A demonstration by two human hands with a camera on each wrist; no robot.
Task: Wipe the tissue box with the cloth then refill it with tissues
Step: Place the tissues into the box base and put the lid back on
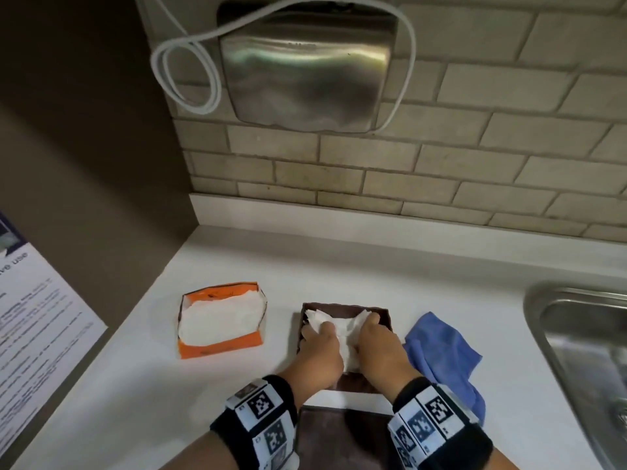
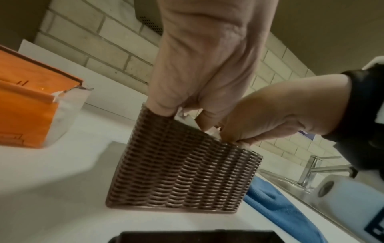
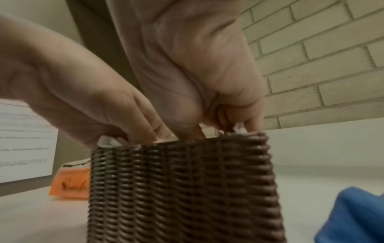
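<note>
Centrally, on the white bench (image 1: 339, 266): brown woven tissue box (image 2: 182, 172), open-topped, holding white tissues (image 1: 342, 329). Left hand (image 1: 320, 349) and right hand (image 1: 381, 347) are pressed onto the tissues, fingers curled downward. Blue cloth (image 1: 444, 351) lies just right; torn orange tissue carton (image 1: 220, 320) left.

Dim warm light, soft blur.

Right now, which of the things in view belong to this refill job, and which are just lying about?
In the job:
woven tissue box
tissues, pushed in by left hand and right hand
orange tissue pack
blue cloth
box lid

Lying about:
sink
hand dryer
white cable
printed notice
</note>
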